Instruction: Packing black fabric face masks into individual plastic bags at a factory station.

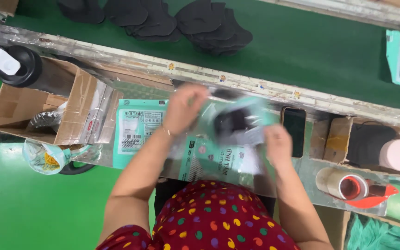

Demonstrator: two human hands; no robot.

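My left hand (pixel 184 107) and my right hand (pixel 278 144) both hold a clear and teal plastic packet (pixel 248 121) with a black cloth piece inside it, blurred by motion, above a narrow work shelf. The left hand grips the packet's upper left edge, the right hand its lower right edge. Under it lies a stack of teal printed packets (pixel 209 159). Another teal packet (pixel 135 127) lies flat to the left.
A black phone (pixel 294 131) lies right of my hands. A tape dispenser (pixel 355 187) and an open box with a pink cup (pixel 398 155) stand at right. A cardboard box (pixel 33 111) and a black bottle (pixel 19 65) stand at left. Black cloth pieces (pixel 209 23) lie on the green belt (pixel 311 51).
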